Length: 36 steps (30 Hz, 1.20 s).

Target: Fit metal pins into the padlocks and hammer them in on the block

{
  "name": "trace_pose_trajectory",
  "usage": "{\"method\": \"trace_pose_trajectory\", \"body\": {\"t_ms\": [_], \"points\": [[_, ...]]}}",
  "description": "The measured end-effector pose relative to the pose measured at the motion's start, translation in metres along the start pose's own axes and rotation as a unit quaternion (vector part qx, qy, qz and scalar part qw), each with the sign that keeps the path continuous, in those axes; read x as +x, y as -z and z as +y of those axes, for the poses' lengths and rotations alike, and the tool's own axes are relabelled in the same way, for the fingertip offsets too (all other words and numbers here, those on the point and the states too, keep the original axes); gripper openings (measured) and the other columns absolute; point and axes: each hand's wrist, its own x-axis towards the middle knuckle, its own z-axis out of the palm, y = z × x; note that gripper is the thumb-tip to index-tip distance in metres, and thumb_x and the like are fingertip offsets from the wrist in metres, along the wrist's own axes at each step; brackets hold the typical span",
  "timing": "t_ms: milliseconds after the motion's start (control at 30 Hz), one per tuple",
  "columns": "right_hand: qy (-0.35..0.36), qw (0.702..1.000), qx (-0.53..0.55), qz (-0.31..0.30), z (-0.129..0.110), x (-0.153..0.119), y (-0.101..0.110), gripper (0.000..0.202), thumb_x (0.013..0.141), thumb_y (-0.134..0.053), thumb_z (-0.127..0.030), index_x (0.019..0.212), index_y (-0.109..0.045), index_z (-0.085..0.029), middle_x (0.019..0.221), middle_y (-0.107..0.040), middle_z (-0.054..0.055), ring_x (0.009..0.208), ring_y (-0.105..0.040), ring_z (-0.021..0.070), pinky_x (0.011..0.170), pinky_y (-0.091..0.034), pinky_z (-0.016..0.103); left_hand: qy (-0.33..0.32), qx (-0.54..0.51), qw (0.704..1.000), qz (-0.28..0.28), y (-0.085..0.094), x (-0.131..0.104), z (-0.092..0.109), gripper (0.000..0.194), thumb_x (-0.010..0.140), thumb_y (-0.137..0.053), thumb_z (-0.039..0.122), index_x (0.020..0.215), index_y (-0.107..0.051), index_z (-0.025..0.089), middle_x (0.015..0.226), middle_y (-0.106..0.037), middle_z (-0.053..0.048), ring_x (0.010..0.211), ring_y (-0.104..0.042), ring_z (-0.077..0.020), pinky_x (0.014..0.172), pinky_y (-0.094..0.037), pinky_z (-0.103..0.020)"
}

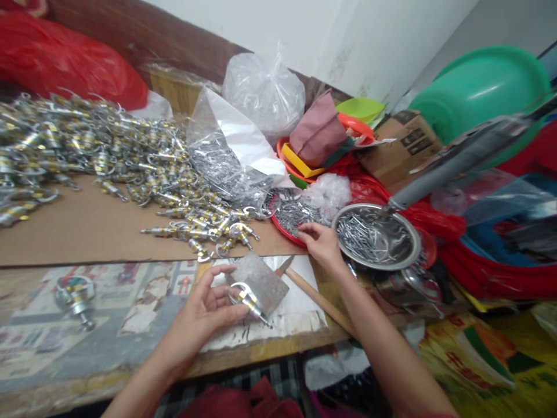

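Observation:
My left hand (213, 299) grips a small silver and brass-coloured metal fitting (250, 302) with a curved hook at one end, between thumb and fingers. It sits just over a flat grey metal block (263, 284) on white paper. My right hand (322, 247) is at the near edge of a red tray (285, 231) of small metal pins (296, 212). Its thumb and fingertips are pinched together; anything between them is too small to make out. A wooden-handled hammer (319, 299) lies beside the block, below my right forearm.
A steel bowl (411, 235) of longer pins stands right of the tray. Many like fittings (100, 139) are heaped on cardboard at left; one more fitting (78, 302) lies nearer. A clear bag (217, 157) of metal parts and a grey-handled tool (452, 165) are behind.

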Motion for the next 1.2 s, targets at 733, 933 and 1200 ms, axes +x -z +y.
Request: {"method": "trace_pose_trajectory", "body": {"t_ms": [733,933,1200], "points": [[0.362,0.924,0.1,0.07,-0.078,-0.089,-0.016,0.023,0.082,-0.043,-0.007,0.089,-0.063,-0.016,0.082,-0.068,0.005,0.079,-0.059,0.0162,0.068,-0.047,0.029,-0.016,-0.023,0.999,-0.031,0.0,-0.001,0.001,0.056,0.062,-0.069,0.018,0.108,-0.037,0.025,0.072,-0.06,0.003,0.07,-0.058,-0.0138,0.068,-0.045,-0.028],[0.321,0.945,0.051,0.016,-0.08,-0.1,-0.013,0.03,0.083,-0.035,-0.005,0.097,-0.061,-0.013,0.089,-0.065,0.008,0.088,-0.055,0.0192,0.076,-0.046,0.033,-0.013,-0.014,0.999,-0.028,0.002,-0.001,-0.001,0.057,0.062,-0.069,0.018,0.109,-0.037,0.026,0.074,-0.059,0.003,0.07,-0.057,-0.0132,0.067,-0.044,-0.027],[0.196,0.966,0.157,0.053,-0.053,-0.109,-0.013,0.037,0.084,-0.034,-0.008,0.109,-0.057,-0.024,0.108,-0.053,0.007,0.101,-0.051,0.0169,0.084,-0.044,0.033,-0.008,-0.007,1.0,-0.022,0.001,-0.001,0.0,0.057,0.061,-0.069,0.02,0.109,-0.037,0.027,0.075,-0.058,0.003,0.071,-0.059,-0.0159,0.067,-0.045,-0.03]]}}
